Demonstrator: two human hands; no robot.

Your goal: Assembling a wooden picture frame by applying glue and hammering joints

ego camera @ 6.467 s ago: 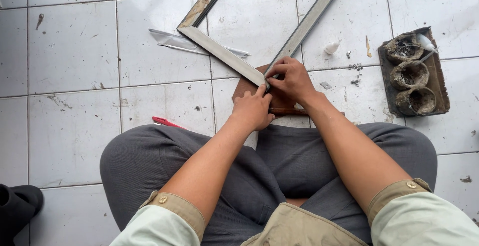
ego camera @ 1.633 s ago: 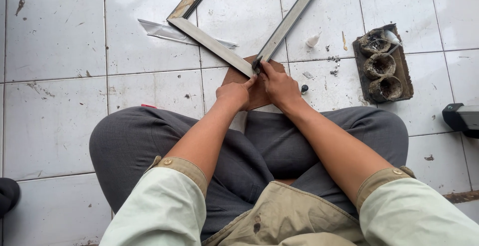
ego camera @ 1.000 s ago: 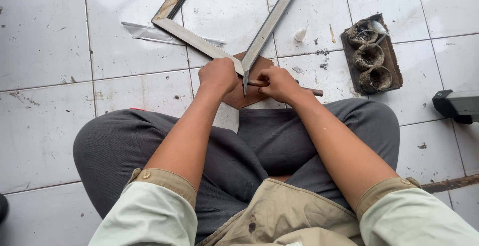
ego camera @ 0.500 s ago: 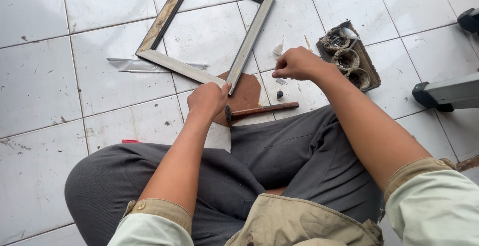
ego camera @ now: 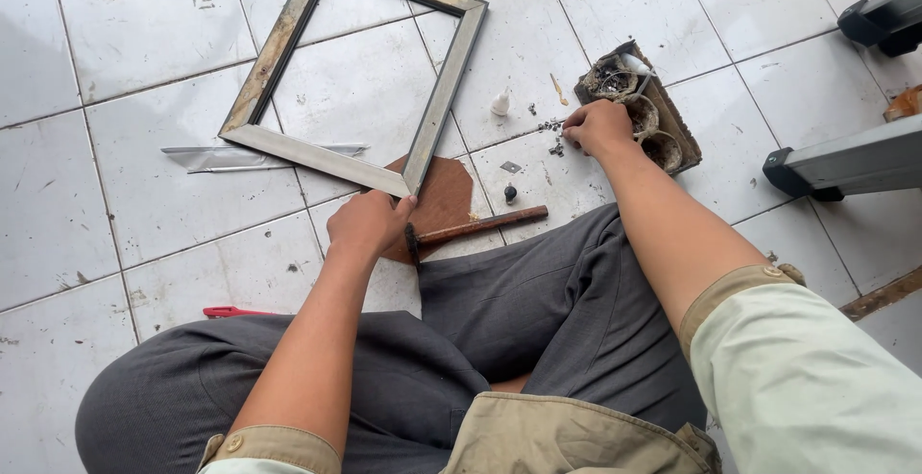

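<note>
Left hand (ego camera: 370,224) is down on the near corner of the wooden frame (ego camera: 355,71), fingers curled over the mitre joint and pressing it onto the round brown board (ego camera: 444,200) beneath. The frame lies flat on the white tile floor (ego camera: 125,32), stretching away to the far left. Right hand (ego camera: 597,128) is out to the right, fingertips bunched in a pinch over a scatter of small dark nails (ego camera: 555,138) on the tile; whether one is actually between the fingers, I cannot tell.

The hammer (ego camera: 475,228) lies loose just in front of the knees, head near the left hand, handle pointing right.

Risk here, as I judge it: only one hand steadies that corner, so the joint could slip off the board if the pressure eases. The nails are tiny and the tile is smooth, so a fumbled pinch could send them skittering. A small dark piece (ego camera: 510,192) and a small white cap-like bit (ego camera: 500,103) also lie loose nearby, easy to knock.

Containers: a dark wooden tray (ego camera: 684,138) sits just beyond the right hand, holding three round cups. The far cup (ego camera: 611,78) shows a tangle of small dark hardware; the other two are partly hidden.
</note>
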